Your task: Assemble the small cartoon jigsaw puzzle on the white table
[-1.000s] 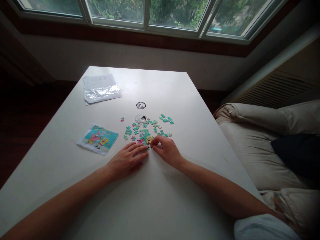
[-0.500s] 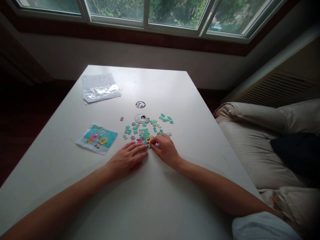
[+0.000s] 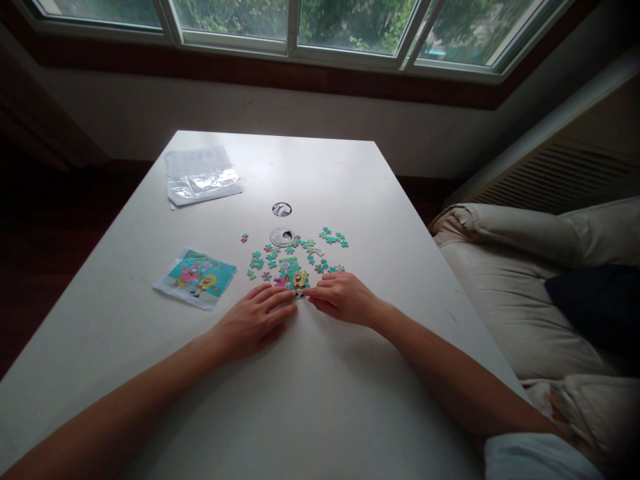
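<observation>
A partly joined jigsaw puzzle (image 3: 289,269) with cartoon characters lies on the white table (image 3: 320,387). My left hand (image 3: 253,319) rests flat at its lower left, fingers stretched out, fingertips against its lower edge. At its lower right is my right hand (image 3: 347,299), the index finger stretched out and touching the puzzle's edge, the other fingers loosely bent. Nothing shows between the right fingers. Loose puzzle pieces (image 3: 257,261), mostly turquoise and green, are spread around the puzzle's left, top and right sides. The hands hide part of its lower border.
A picture sheet in a clear wrapper (image 3: 196,279) lies left of the puzzle. Papers with a plastic bag (image 3: 203,177) are at the back left. Two round fittings, an oval hole (image 3: 281,209) and a ring (image 3: 275,237), sit behind the puzzle. A beige sofa (image 3: 480,300) stands on the right.
My right hand has gone from a pinch at the puzzle's lower right to an outstretched index finger, its wrist shifting right. My left hand stays in place.
</observation>
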Motion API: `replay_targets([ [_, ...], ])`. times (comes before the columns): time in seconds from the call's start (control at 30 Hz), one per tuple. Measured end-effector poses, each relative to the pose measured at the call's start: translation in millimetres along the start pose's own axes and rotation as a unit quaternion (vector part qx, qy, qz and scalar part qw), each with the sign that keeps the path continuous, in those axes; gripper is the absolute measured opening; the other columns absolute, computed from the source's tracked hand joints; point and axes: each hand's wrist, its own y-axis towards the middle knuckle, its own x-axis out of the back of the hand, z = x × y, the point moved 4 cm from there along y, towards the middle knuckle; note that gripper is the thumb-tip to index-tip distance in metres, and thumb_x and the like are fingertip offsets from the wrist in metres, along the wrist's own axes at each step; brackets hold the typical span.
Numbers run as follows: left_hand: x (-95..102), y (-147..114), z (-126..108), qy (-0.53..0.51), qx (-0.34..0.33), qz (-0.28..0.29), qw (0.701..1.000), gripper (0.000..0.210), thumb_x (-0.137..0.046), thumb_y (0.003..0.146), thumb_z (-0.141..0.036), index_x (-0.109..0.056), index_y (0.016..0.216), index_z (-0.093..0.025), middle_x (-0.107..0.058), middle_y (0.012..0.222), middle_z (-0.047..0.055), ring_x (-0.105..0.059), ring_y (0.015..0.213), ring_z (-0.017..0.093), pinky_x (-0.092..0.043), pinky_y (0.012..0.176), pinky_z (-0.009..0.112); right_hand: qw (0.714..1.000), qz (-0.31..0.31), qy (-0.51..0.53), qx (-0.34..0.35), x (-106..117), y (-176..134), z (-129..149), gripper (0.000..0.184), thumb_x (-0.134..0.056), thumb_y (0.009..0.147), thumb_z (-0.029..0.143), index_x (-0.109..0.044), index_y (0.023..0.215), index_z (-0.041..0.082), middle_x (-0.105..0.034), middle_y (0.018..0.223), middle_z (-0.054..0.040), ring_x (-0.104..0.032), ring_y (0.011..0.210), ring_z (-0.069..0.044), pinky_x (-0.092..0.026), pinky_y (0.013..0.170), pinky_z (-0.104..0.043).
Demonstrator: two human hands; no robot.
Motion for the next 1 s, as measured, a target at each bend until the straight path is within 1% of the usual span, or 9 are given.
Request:
replay_targets([
  [0.2,-0.2,-0.1,0.2,-0.007,0.006,0.002,1.000,0.040,-0.052,0.099,-0.027,-0.057,0.138,-0.024,-0.053,0.150,0.011,-0.049,0.136,0.027,-0.035,0.118,0.050,0.999,0.020,-0.019,-0.029,-4.3,1.6,0.7,0.032,-0.047,0.101,0.031,-0.073,0.120,0.027,-0.075,0.083,-0.0055,-0.063,0.078,-0.016,-0.041,0.075,-0.026],
  [0.37,1.8,1.2,-2.1,0.000,0.010,0.006,1.000,0.039,-0.051,0.099,-0.028,-0.057,0.138,-0.023,-0.054,0.149,0.011,-0.049,0.135,0.028,-0.035,0.118,0.050,0.992,0.066,-0.039,-0.098,-1.7,4.6,4.2,0.034,-0.054,0.095,0.030,-0.072,0.124,0.031,-0.074,0.080,-0.0046,-0.064,0.070,-0.015,-0.039,0.070,-0.025],
  [0.43,2.0,1.5,-3.3,0.008,0.010,0.009,1.000,0.039,-0.051,0.099,-0.028,-0.057,0.137,-0.023,-0.053,0.149,0.011,-0.050,0.134,0.028,-0.035,0.118,0.050,0.989,0.081,-0.051,-0.113,0.6,4.9,6.8,0.035,-0.054,0.095,0.030,-0.071,0.126,0.033,-0.075,0.078,-0.0043,-0.064,0.068,-0.015,-0.039,0.069,-0.025],
  [0.53,1.3,1.0,-3.7,0.017,0.014,0.009,1.000,0.039,-0.050,0.099,-0.028,-0.056,0.138,-0.023,-0.053,0.150,0.011,-0.050,0.135,0.028,-0.034,0.118,0.051,0.988,0.090,-0.062,-0.106,5.3,2.6,8.7,0.035,-0.053,0.098,0.035,-0.068,0.130,0.033,-0.075,0.078,-0.0049,-0.065,0.069,-0.015,-0.038,0.068,-0.025],
  [0.67,-0.6,0.0,-2.3,0.013,0.011,0.012,1.000,0.041,-0.051,0.099,-0.028,-0.055,0.140,-0.023,-0.051,0.151,0.010,-0.048,0.137,0.028,-0.034,0.118,0.051,0.991,0.103,-0.054,-0.061,9.6,-1.8,6.7,0.036,-0.050,0.101,0.042,-0.066,0.133,0.034,-0.076,0.083,-0.0055,-0.067,0.076,-0.016,-0.038,0.070,-0.025],
  [0.73,-0.5,0.0,-1.5,0.009,0.010,0.013,1.000,0.041,-0.050,0.100,-0.028,-0.054,0.140,-0.023,-0.051,0.151,0.010,-0.048,0.137,0.028,-0.034,0.119,0.051,0.992,0.107,-0.050,-0.049,10.5,-2.5,6.0,0.035,-0.050,0.101,0.041,-0.066,0.132,0.035,-0.076,0.085,-0.0055,-0.067,0.078,-0.016,-0.038,0.070,-0.025],
  [0.83,0.4,0.4,-1.3,0.005,0.011,0.013,1.000,0.041,-0.049,0.100,-0.028,-0.054,0.140,-0.022,-0.052,0.151,0.010,-0.048,0.137,0.028,-0.034,0.118,0.051,0.991,0.109,-0.059,-0.050,10.2,-1.5,10.4,0.034,-0.050,0.101,0.037,-0.067,0.131,0.035,-0.076,0.082,-0.0052,-0.067,0.075,-0.016,-0.037,0.069,-0.025],
  [1.0,0.5,1.2,-2.3,0.006,0.011,0.014,1.000,0.042,-0.050,0.099,-0.028,-0.053,0.141,-0.023,-0.052,0.151,0.011,-0.049,0.137,0.028,-0.034,0.118,0.051,0.988,0.103,-0.090,-0.066,8.1,0.0,21.4,0.033,-0.048,0.101,0.030,-0.069,0.126,0.027,-0.074,0.077,-0.0062,-0.066,0.073,-0.017,-0.035,0.068,-0.027],
])
